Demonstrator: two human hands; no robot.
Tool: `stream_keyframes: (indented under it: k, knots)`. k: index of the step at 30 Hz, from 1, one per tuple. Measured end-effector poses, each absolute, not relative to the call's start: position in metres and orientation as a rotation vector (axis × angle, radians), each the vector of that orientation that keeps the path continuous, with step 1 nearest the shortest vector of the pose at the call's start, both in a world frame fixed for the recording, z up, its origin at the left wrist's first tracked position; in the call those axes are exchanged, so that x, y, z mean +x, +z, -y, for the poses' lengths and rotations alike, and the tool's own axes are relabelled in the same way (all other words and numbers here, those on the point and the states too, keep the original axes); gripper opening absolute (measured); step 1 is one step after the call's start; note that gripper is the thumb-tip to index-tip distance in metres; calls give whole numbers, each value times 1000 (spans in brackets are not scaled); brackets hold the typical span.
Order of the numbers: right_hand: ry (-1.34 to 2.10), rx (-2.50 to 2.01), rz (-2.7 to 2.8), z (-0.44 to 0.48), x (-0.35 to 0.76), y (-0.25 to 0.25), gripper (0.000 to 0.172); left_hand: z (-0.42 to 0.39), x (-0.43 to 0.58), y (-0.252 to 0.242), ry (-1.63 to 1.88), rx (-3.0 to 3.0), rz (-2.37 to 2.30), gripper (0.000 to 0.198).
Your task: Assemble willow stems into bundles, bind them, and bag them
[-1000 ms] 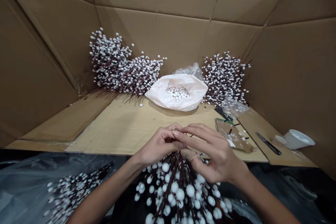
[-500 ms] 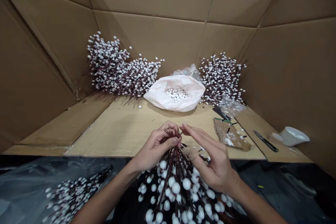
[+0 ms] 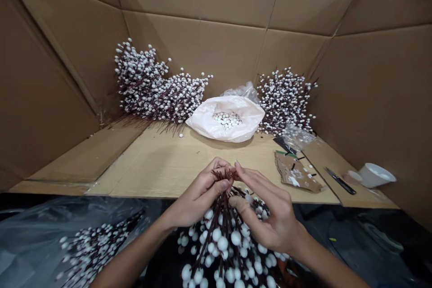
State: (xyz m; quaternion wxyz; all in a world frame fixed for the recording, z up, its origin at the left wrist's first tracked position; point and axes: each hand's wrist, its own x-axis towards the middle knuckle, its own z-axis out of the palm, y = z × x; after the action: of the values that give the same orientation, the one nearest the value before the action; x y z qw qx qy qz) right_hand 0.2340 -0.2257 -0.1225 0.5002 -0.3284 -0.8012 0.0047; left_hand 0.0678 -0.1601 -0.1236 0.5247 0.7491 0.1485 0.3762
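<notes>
A bunch of artificial white-berry stems (image 3: pixel 222 238) hangs berries down in front of me, its thin dark-red stem ends gathered at the top. My left hand (image 3: pixel 211 186) is closed round those stems just below their tips, thumb across the front. On the other side, my right hand (image 3: pixel 270 209) has its fingers stretched out and thumb apart, the fingertips touching the stem ends. A tan wrap, perhaps tape or a bandage, covers the right thumb's tip. Berries below hide part of the stems.
Behind the hands, a white plastic bag (image 3: pixel 199 119) holds loose white balls. Berry-stem piles lie at left (image 3: pixel 145 83) and right (image 3: pixel 285 99). A cardboard scrap (image 3: pixel 307 180), a utility knife (image 3: pixel 340 181) and a tipped white cup (image 3: pixel 376 175) lie at right. More stems (image 3: pixel 97 249) lie on plastic, lower left.
The berry bunch has shifted slightly left and down. My right hand's fingertips have moved in a little against the stem ends; my left hand keeps its grip.
</notes>
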Motion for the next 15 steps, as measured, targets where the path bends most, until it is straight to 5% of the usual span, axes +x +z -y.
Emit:
stream_keyframes:
  k: [15]
  knots:
    - [108,-756,2073,249,235,-98,53,188,53,-112,892,1992,-377,20]
